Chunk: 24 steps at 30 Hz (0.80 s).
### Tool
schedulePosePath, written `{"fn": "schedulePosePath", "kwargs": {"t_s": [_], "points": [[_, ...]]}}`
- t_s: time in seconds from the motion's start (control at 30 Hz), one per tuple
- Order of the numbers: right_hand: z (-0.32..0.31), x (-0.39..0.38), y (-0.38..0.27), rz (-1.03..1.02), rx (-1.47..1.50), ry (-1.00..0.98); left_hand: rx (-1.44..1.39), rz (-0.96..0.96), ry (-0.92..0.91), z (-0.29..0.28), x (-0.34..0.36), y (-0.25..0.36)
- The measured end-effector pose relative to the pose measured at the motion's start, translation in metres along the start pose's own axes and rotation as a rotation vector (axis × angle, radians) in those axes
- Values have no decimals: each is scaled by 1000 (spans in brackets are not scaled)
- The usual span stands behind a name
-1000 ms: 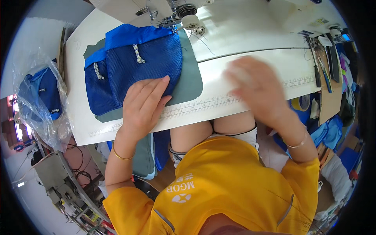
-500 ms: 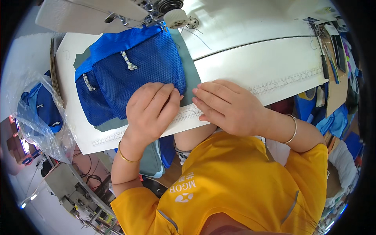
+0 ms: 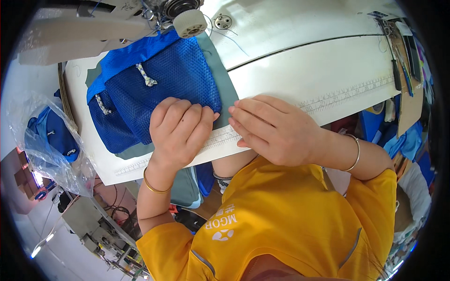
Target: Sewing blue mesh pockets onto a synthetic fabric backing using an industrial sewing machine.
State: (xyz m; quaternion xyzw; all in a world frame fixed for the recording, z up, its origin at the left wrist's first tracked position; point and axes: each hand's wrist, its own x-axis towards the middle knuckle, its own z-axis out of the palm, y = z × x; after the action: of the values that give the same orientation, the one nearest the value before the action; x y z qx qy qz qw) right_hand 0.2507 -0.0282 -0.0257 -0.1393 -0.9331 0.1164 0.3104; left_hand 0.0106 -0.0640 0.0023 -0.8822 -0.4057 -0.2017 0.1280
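A blue mesh bag piece (image 3: pixel 159 75) with two braided cord pulls (image 3: pixel 146 75) lies on grey-green fabric (image 3: pixel 225 98) under the sewing machine head (image 3: pixel 84 28). My left hand (image 3: pixel 180 131) has its fingers curled and closed on the lower right corner of the mesh piece. My right hand (image 3: pixel 272 131) rests at the front edge of the grey-green fabric, fingers pressed together on its edge, with the thumb mostly hidden beneath. The white table (image 3: pixel 304 75) carries a printed ruler strip along its front edge.
A clear plastic bag (image 3: pixel 51 136) with blue pieces hangs at left. Tools (image 3: pixel 396 65) and cardboard (image 3: pixel 407 117) lie at the table's right end, with blue cloth (image 3: pixel 401 140) below. A metal frame with cables (image 3: pixel 98 225) stands lower left.
My right hand has moved left and down from above the table to the fabric's edge. My left fingers have curled at the mesh corner. The whole view has shifted somewhat.
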Motion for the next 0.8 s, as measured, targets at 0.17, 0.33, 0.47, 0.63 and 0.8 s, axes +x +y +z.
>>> {"fn": "schedulePosePath", "kwargs": {"t_s": [0.17, 0.33, 0.47, 0.63, 0.8], "points": [[-2, 0, 0, -10, -20, -17, 10, -16, -21, 0, 0, 0], [-3, -1, 1, -18, -4, -24, -38, -48, -38, -1, 6, 1], [-5, 4, 2, -11, 43, -46, -124, -98, -116, -11, 8, 1], [-15, 17, 15, 71, 116, 7, -133, -65, 20, -15, 9, -7], [-7, 46, 47, 185, 134, 128, -184, -230, 87, -23, 10, -12]]}}
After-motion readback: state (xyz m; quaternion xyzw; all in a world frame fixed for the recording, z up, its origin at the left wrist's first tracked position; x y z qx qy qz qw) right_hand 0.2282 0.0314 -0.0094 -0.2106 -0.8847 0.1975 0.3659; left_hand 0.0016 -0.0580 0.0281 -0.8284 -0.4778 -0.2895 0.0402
